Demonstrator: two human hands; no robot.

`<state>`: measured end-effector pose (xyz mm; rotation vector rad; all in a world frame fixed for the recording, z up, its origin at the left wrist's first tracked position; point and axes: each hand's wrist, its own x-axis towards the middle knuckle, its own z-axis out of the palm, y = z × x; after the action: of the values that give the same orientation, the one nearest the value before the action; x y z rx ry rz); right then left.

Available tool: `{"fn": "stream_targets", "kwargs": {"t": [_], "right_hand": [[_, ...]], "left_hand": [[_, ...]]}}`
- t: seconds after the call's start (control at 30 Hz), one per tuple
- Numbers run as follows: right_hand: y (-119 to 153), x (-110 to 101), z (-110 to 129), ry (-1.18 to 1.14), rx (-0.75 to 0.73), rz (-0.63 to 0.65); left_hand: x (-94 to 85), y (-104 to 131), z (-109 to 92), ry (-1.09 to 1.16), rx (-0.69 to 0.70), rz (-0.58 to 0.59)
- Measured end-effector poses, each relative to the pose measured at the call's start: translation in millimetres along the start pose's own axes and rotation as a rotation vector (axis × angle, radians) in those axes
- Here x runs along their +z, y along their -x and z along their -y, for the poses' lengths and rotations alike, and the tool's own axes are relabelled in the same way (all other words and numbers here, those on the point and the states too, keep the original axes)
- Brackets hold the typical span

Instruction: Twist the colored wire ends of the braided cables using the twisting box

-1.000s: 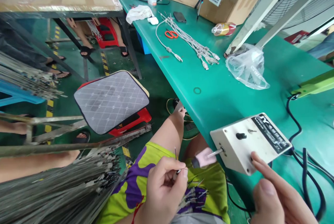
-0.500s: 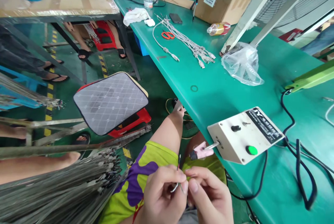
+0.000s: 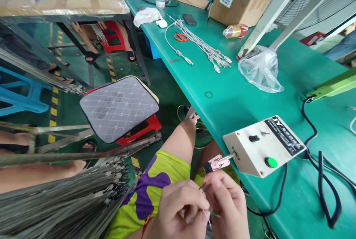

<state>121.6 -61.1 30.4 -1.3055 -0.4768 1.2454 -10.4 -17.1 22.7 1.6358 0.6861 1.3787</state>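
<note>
Above my lap, my left hand (image 3: 179,207) pinches the end of a thin cable whose fine wires fan out. A green wire (image 3: 214,214) and a whitish wire (image 3: 207,219) poke out below the fingertips, and a red one (image 3: 201,185) shows above them. My right hand (image 3: 229,202) is closed against the left, thumb and forefinger pinched by the red and dark wires; most of the cable is hidden by the fingers. Just above the right hand is a pink clip with a black tip (image 3: 218,163), on the metal shaft of a white control box (image 3: 263,146).
White USB cables (image 3: 205,48) lie on the green table (image 3: 191,79) beside orange scissors (image 3: 181,37) and a phone (image 3: 189,19). A plastic bag (image 3: 261,70) sits farther right. Bundled grey cables (image 3: 69,202) hang at lower left, near a cushioned stool (image 3: 119,109).
Both hands have shifted slightly right, with the right hand rising toward the clip. The wires are now spread differently, the green one pointing right. The clip has turned on its shaft.
</note>
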Motion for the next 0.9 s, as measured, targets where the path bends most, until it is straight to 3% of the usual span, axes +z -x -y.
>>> {"fn": "stream_targets", "kwargs": {"t": [0.13,0.3,0.5,0.8,0.9], "right_hand": [[-15.2,7.4,3.7,-0.044,-0.064,-0.149],[-21.8,19.2,12.4,-0.293,0.034,-0.116],[-18.9,12.8,-8.1,-0.440,0.024,-0.131],[-24.8,13.4,-2.9,-0.402,0.011,-0.128],[-21.8,14.3,1.7,-0.242,-0.017,-0.104]], "left_hand": [[-1.8,-3.2,0.4,-0.103,-0.059,-0.109],[-1.7,-8.4,6.8,-0.102,-0.117,-0.175],[3.6,-15.3,10.0,-0.177,-0.137,-0.218],[7.9,-17.5,14.8,-0.192,-0.124,-0.185],[6.4,-16.7,14.9,-0.179,-0.117,-0.162]]}}
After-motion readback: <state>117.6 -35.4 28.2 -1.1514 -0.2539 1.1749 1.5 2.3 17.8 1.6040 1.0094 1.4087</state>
